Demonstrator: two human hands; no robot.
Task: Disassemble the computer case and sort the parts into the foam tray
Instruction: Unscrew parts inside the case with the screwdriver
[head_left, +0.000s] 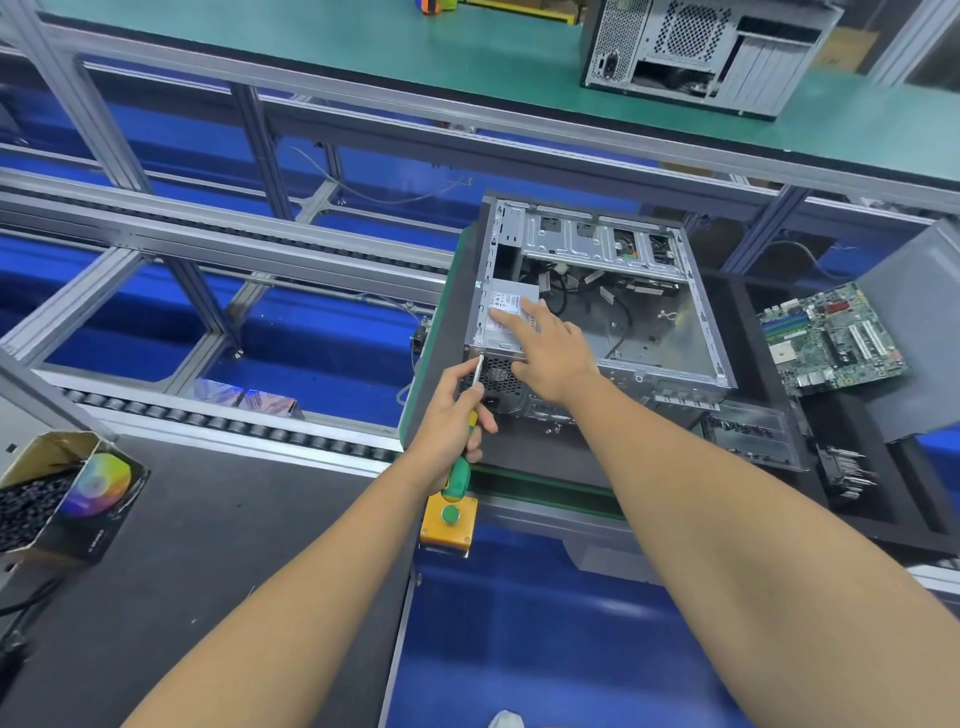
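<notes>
The open computer case lies on its side on the dark desk, its side panel off and loose cables showing inside. The left hand is wrapped around a green-and-yellow screwdriver, the metal tip up against the case's rear corner beside the fan grille. The right hand lies flat with fingers stretched out, pressing on the labelled power supply in the near-left corner of the case. To the right, a green motherboard sits in the black foam tray, well apart from the case. A second computer case stands on the green shelf above.
</notes>
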